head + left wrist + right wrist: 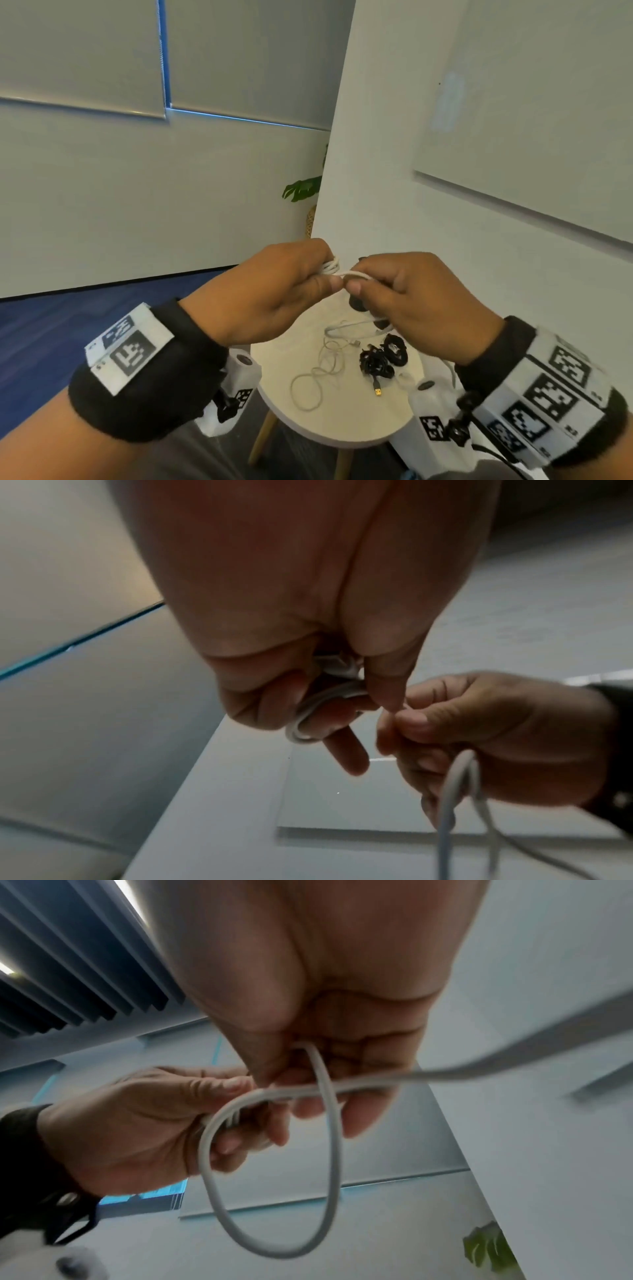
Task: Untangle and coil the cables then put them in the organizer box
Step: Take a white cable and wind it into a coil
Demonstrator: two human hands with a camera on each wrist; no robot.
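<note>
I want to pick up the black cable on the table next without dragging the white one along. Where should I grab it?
Grip the black cable at its bundled middle, from above. It lies bunched on the table, its gold plug sticking out toward you; pulling the plug would likely unravel it. The loose white cable lies to its left, so come from the right.

The white cable is mostly hidden inside the grip of the left hand and the right hand, so how many loops are wound cannot be counted, and in the right wrist view its tail blurs out past the right edge. Below the hands, the round worktop is partly covered by them, and the black cable bundle on it is too small to untangle by eye. Beside the worktop, a plant is cut off by the white wall.
</note>
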